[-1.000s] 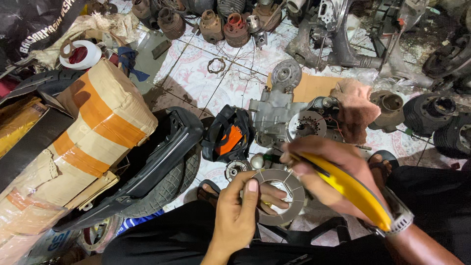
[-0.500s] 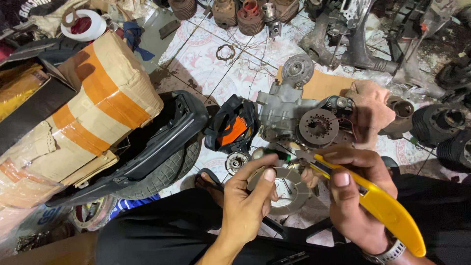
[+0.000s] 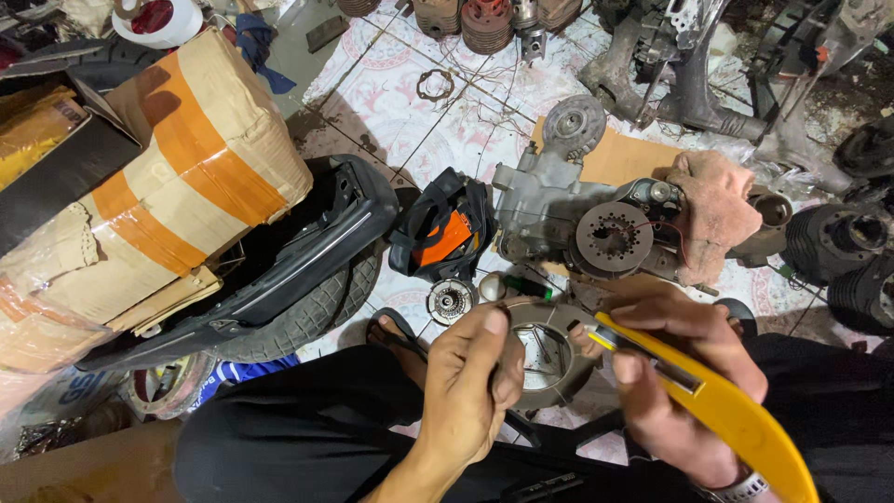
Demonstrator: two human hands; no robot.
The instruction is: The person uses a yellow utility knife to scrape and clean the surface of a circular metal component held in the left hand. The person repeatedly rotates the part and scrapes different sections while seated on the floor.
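**A:** Only 1 view here, the head camera looking down. What is each hand doing?

**B:** The left hand (image 3: 470,387) is closed around the near rim of a round metal disc (image 3: 543,357), thumb on top, fingers curled under. The right hand (image 3: 672,373) is wrapped tight on a yellow-handled tool (image 3: 722,414), whose tip points at the disc's right edge.

**A:** Where does the disc sit?

**B:** Held just above the person's lap, over the dark trousers (image 3: 307,438), near the tiled floor (image 3: 410,121). It is apart from the engine block (image 3: 568,219), which lies further out on a sheet of cardboard (image 3: 643,158).

**A:** How far along does the work look?

**B:** I judge it mid-way. The disc is already off the engine and in hand, and the round plate on the engine's side is exposed. A small toothed part (image 3: 451,301) and a green-handled screwdriver (image 3: 527,285) lie loose on the floor between engine and lap, so some pieces are out. The tool tip is at the disc, so that piece looks unfinished. Nothing appears refitted.

**A:** Anything else nearby?

**B:** A pinkish rag (image 3: 715,210) draped on the engine, a black and orange bag (image 3: 443,233), a tyre (image 3: 303,312) under a black panel, and a box bound in orange tape (image 3: 177,186).
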